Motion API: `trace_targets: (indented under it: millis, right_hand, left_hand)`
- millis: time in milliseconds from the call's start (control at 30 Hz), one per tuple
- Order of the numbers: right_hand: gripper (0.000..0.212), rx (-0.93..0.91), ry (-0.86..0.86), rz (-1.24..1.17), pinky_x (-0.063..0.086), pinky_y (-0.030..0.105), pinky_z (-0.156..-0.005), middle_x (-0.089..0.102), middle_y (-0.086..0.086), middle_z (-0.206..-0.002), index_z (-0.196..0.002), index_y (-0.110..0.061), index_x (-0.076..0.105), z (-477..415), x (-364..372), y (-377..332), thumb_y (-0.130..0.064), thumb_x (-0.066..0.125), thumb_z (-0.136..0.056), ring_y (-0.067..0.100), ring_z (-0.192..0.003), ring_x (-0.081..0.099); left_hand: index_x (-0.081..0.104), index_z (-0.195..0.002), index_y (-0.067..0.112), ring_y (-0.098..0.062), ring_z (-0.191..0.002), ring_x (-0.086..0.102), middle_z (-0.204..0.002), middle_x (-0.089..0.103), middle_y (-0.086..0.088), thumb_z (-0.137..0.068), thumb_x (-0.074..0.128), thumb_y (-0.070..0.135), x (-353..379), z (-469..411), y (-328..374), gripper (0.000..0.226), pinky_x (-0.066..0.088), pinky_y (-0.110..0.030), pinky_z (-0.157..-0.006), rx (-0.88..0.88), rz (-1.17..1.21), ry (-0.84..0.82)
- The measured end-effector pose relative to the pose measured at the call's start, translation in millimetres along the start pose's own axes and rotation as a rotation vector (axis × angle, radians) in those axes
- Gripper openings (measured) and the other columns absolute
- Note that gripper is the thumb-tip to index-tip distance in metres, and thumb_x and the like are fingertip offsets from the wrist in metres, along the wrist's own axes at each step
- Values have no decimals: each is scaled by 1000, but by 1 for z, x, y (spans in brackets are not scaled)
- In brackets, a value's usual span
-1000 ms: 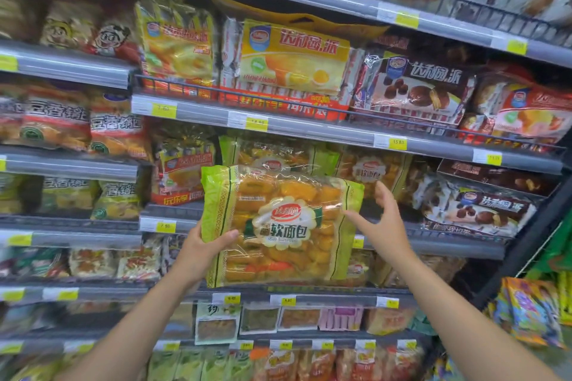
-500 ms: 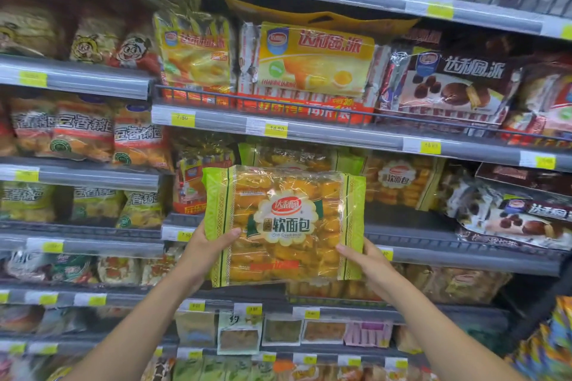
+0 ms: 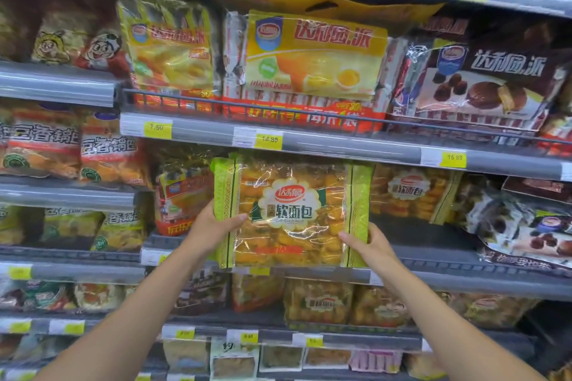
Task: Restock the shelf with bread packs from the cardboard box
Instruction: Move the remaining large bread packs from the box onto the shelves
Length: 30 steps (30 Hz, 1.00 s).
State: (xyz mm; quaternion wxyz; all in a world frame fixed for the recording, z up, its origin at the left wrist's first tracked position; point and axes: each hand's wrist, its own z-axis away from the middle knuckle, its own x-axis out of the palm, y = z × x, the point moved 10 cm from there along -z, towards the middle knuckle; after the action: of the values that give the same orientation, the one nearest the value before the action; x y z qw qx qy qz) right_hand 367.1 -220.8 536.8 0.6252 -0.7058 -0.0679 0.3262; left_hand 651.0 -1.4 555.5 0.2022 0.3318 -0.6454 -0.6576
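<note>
The right hand (image 3: 368, 244), open a second ago, now pinches the lower right corner of the bread pack (image 3: 291, 213); the left hand (image 3: 213, 226) grips its left edge. The pack stands at centre frame before the shelf (image 3: 418, 241), probably nearly placed.

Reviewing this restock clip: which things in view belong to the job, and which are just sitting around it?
Job: soft bread pack, held by left hand and right hand; the shelf behind it; matching pack already stocked.
Just there: yellow pie box; chocolate pie pack; yellow price tags.
</note>
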Motion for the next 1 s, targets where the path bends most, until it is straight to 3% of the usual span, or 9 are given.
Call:
trace_targets:
  millis: [200, 367, 500, 567, 633, 700, 800, 933, 1000]
  right_hand:
    - [54, 7, 36, 19, 43, 32, -86, 61, -14, -109, -124, -23, 51, -53, -10, 1, -46, 77, -83, 5, -96, 58]
    - [59, 14, 66, 20, 48, 33, -93, 69, -6, -116, -126, -20, 63, -84, -6, 15, -49, 81, -77, 16, -107, 64]
    - [58, -24, 61, 29, 49, 33, -94, 70, -9, -115, -129, -24, 59, -93, -3, 15, -43, 82, -79, 12, -107, 65]
    - [56, -41, 54, 70, 48, 29, -89, 70, -11, -112, -127, -26, 59, -94, -2, 15, -43, 82, -79, 10, -105, 65]
    - [54, -49, 14, 168, 49, 23, -80, 70, -14, -107, -122, -27, 60, -93, 3, 20, -47, 82, -78, 5, -99, 65]
    - [52, -46, -45, 264, 48, 17, -72, 70, -17, -103, -118, -27, 62, -89, 10, 27, -51, 81, -76, 0, -95, 64]
    - [55, -68, -55, 321, 48, 20, -76, 70, -17, -107, -121, -29, 63, -88, 14, 29, -56, 79, -76, 2, -98, 64]
    - [53, -77, -72, 331, 46, 20, -78, 67, -15, -109, -124, -28, 61, -85, 16, 21, -50, 78, -80, 3, -97, 61]
    - [55, -73, -73, 339, 46, 23, -83, 67, -13, -112, -127, -27, 59, -81, 16, 19, -49, 78, -80, 6, -100, 61]
  left_hand:
    - [53, -131, 28, -13, -111, 61, -116, 62, 15, -89, 77, 34, 13, -48, 1, 50, 45, -36, -97, -5, -25, 40]
    - [64, -96, 25, -7, -80, 58, -85, 63, 11, -89, 77, 26, 18, -76, -15, 15, 44, -30, -88, -93, -40, 78]
    - [61, -120, 6, -11, -65, 48, -74, 56, 2, -75, 83, 55, 19, -87, -21, 70, 40, -30, -88, -119, -42, 82]
    - [59, -127, 6, -9, -57, 50, -66, 61, 4, -83, 80, 47, 15, -90, -28, 64, 45, -27, -74, -148, -100, 71]
    - [61, -108, 13, -10, -41, 35, -47, 43, 8, -84, 78, 45, 11, -90, -42, 44, 44, -31, -64, -194, -190, 49]
    - [61, -83, 3, -13, -43, 38, -48, 45, -1, -84, 78, 44, 12, -86, -52, 44, 46, -38, -65, -190, -246, 4]
    - [70, -96, 1, -20, -66, 56, -80, 68, -26, -88, 76, 37, 11, -84, -54, 38, 55, -44, -74, -127, -280, 2]
    - [68, -99, 0, -28, -58, 55, -72, 65, -13, -84, 79, 42, 8, -83, -51, 46, 56, -43, -68, -104, -311, 17]
    - [66, -109, 10, -26, -82, 69, -94, 73, -8, -79, 81, 49, 5, -81, -52, 52, 60, -45, -83, -97, -302, 49]
